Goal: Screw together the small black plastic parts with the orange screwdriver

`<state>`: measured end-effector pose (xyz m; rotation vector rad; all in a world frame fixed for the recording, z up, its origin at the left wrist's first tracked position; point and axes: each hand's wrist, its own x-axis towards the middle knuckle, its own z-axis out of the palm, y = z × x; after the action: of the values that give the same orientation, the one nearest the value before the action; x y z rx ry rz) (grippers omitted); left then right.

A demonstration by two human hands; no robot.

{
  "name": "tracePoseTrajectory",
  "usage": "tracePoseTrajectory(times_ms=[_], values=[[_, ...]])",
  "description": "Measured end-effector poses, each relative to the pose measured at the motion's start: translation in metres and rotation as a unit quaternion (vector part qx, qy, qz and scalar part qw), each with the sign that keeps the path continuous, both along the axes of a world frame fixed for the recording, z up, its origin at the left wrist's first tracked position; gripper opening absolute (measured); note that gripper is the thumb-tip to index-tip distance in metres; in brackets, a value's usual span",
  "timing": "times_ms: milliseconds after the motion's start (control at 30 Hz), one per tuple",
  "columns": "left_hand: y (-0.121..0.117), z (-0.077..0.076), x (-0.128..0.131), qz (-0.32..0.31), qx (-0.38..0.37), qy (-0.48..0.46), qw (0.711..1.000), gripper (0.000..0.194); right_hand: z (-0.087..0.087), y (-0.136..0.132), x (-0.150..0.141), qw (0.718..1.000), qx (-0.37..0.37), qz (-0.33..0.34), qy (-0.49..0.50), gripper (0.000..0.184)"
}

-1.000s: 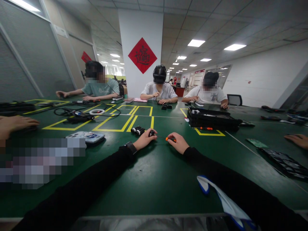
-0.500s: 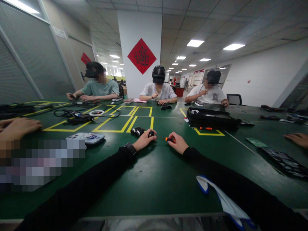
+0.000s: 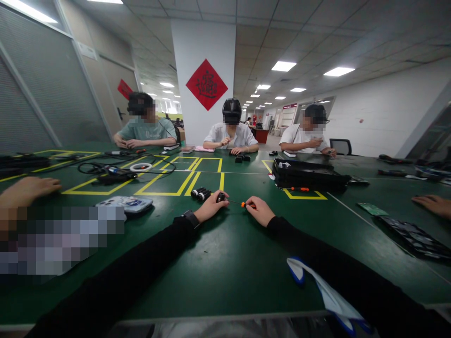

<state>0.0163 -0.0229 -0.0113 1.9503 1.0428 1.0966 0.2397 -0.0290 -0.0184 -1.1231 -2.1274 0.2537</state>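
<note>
Nearby lie black cylinders [image 3: 200, 193], rightward a tray [image 3: 310, 180] — left hand [image 3: 210, 208] clamped on a part [image 3: 221, 197], right hand [image 3: 261, 212] on a screwdriver [image 3: 244, 204].

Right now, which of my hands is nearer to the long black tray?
Your right hand: it holds a screwdriver, nearer you and left of the long black tray. Your left hand, gripping a small black part, is farther left.

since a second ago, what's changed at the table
The green-shirted co-worker's outstretched hand drew in toward the body; the far-right co-worker's hand rose toward the chest. The left hand keeps its grip on the small black part, the right hand on the screwdriver; neither let go.
</note>
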Motion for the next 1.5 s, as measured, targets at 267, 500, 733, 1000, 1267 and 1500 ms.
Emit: tracePoseTrajectory(times_ms=[267, 500, 733, 1000, 1267, 1500], values=[[-0.0010, 0.0007, 0.0001, 0.004, -0.004, -0.003, 1.000, 0.029, 0.0029, -0.0049, -0.0019, 0.999, -0.023, 0.003, 0.024, 0.015], [0.0010, -0.0015, -0.0005, 0.002, 0.001, -0.008, 1.000, 0.029, 0.0008, 0.0014, -0.0012, 1.000, 0.003, -0.019, -0.019, 0.023], [0.0007, -0.0010, -0.0006, 0.007, -0.006, -0.009, 1.000, 0.030, -0.0014, 0.0026, -0.0008, 1.000, 0.007, -0.015, -0.015, 0.009], [-0.0007, 0.0007, -0.0001, 0.002, -0.002, -0.003, 1.000, 0.029, 0.0009, -0.0036, -0.0017, 1.000, -0.012, -0.009, 0.017, 0.015], [-0.0015, 0.0019, 0.0000, 0.009, -0.005, 0.001, 1.000, 0.029, -0.0008, 0.0035, -0.0010, 1.000, 0.004, -0.012, -0.017, 0.017], [0.0005, 0.0000, -0.0002, 0.007, 0.000, -0.001, 1.000, 0.028, 0.0005, -0.0006, -0.0011, 1.000, 0.005, -0.001, 0.009, 0.009]])
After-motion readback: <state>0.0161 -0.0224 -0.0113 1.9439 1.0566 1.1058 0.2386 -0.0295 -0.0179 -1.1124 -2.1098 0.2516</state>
